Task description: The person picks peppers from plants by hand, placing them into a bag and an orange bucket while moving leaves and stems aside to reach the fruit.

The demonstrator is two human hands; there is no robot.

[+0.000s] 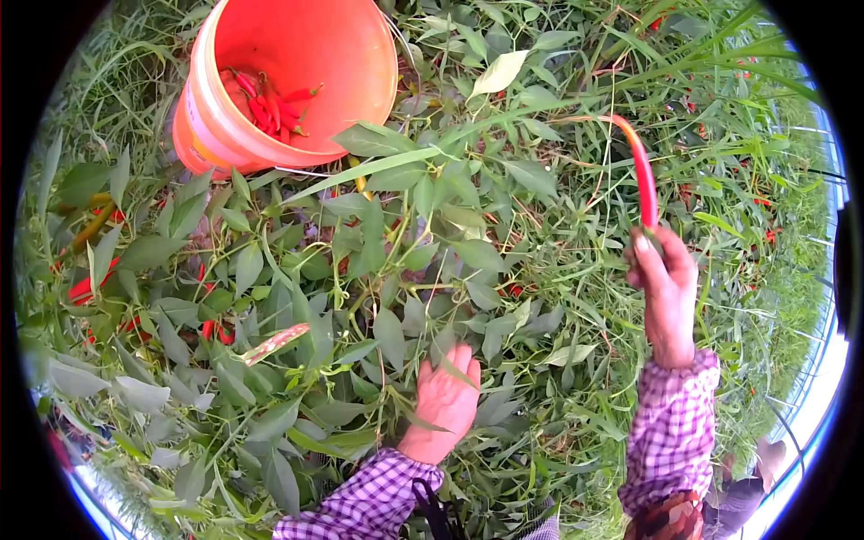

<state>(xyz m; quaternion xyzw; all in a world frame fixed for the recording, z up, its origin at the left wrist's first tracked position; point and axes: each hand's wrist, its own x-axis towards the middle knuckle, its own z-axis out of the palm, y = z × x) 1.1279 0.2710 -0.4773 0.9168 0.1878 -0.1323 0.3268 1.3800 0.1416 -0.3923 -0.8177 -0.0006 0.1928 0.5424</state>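
Note:
My right hand is closed around the stem end of a long red chili pepper. The pepper points upward and its thin tip curves left, above the grass. Low among the leaves of a pepper plant is my left hand, back side up. Its fingers are bent together and their ends disappear under the foliage, so whatever they grip is hidden. Up and to the left of both hands, a red bucket leans with its mouth toward me. Several red chili peppers lie at its bottom.
More red peppers hang among the leaves at the left, such as one red pepper near the edge. Long grass blades cross in front of the bucket's lower rim. Dense grass and a pale sheet border the right side.

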